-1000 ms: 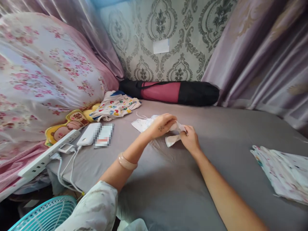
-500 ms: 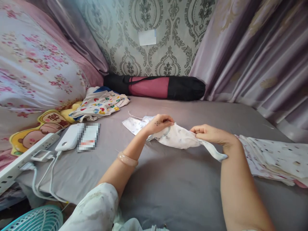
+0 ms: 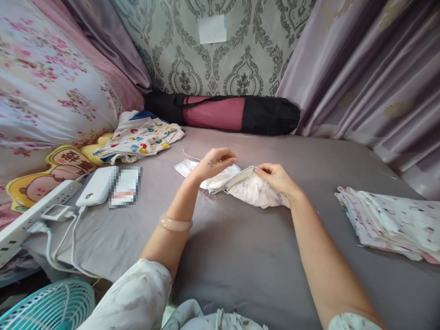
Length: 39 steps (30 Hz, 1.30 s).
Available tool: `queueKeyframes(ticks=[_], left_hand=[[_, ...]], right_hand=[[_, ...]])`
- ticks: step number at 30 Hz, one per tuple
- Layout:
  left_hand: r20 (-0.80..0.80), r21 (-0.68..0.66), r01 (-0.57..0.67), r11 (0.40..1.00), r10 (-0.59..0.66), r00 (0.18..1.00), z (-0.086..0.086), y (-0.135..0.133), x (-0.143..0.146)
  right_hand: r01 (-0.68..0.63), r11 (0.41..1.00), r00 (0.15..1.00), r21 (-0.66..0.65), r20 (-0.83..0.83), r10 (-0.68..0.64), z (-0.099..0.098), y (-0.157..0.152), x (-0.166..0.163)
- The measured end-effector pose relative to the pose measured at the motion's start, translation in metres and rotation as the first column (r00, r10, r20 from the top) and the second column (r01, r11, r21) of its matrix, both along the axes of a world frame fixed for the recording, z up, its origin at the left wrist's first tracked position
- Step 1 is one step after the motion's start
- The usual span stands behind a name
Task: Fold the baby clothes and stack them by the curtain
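A small white printed garment (image 3: 254, 192) with a thin tie string lies bunched on the grey bed sheet. My right hand (image 3: 277, 178) pinches its upper edge between thumb and fingers and lifts that edge a little. Over the garment's left part is my left hand (image 3: 216, 162), its fingers stretched out to the right and apart from the thumb; nothing shows between them. The garment's pale inner side and a grey-edged fold show between the two hands. Part of its left side is hidden behind my left hand.
Folded printed clothes (image 3: 388, 224) lie to the right. At the left are a colourful printed garment (image 3: 140, 140), a white power bank (image 3: 98, 185), a power strip (image 3: 58, 199) with cables and a plush toy (image 3: 51, 176). A rolled mat bag (image 3: 216, 112) lies along the wall.
My right hand has moved left and now holds the garment's upper edge instead of its right end. My left hand has let go and shifted slightly left. The view has tilted down.
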<state>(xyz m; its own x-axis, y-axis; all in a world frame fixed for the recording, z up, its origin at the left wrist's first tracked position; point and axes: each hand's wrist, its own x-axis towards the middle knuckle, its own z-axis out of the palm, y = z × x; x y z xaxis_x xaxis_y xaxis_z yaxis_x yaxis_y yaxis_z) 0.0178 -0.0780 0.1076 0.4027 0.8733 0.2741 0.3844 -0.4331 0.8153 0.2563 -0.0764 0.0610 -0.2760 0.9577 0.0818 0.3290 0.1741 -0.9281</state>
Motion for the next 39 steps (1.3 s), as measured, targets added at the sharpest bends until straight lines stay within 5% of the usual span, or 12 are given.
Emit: queueKeyframes(ticks=[3,6,10,13,18,29,34,39], left_hand=[[-0.154,-0.121,0.065,0.991,-0.083,0.985,0.008,-0.004,-0.019],[-0.294,-0.207,0.143,0.968,-0.201,0.934,-0.001,-0.002,-0.024],[-0.403,0.048,0.024,0.999,-0.002,0.915,-0.028,0.010,-0.017],[-0.365,0.166,-0.023,0.986,0.083,0.927,-0.042,0.017,-0.013],[-0.252,0.033,0.012,0.999,-0.004,0.968,-0.054,0.022,-0.014],[-0.174,0.071,-0.028,0.997,0.040,0.984,-0.076,0.037,-0.016],[-0.081,0.196,-0.197,0.960,0.216,0.973,-0.064,0.035,-0.018],[0.044,0.214,-0.273,0.938,0.270,0.962,-0.026,0.030,-0.027]], right_hand=[[0.121,0.992,0.991,-0.044,-0.060,-0.123,-0.006,0.004,0.005],[0.235,0.967,0.966,-0.094,-0.091,-0.243,-0.007,0.005,0.007],[0.327,0.937,0.938,-0.123,-0.080,-0.338,-0.004,0.005,0.012],[0.360,0.921,0.926,-0.150,-0.061,-0.372,-0.004,0.006,0.016],[0.384,0.899,0.912,-0.212,-0.066,-0.405,-0.008,0.007,0.018],[0.329,0.924,0.939,-0.194,-0.033,-0.341,-0.015,0.012,0.021],[0.306,0.946,0.950,-0.106,-0.026,-0.311,-0.004,0.007,0.020],[0.244,0.966,0.970,0.080,-0.020,-0.243,0.021,0.001,0.018]])
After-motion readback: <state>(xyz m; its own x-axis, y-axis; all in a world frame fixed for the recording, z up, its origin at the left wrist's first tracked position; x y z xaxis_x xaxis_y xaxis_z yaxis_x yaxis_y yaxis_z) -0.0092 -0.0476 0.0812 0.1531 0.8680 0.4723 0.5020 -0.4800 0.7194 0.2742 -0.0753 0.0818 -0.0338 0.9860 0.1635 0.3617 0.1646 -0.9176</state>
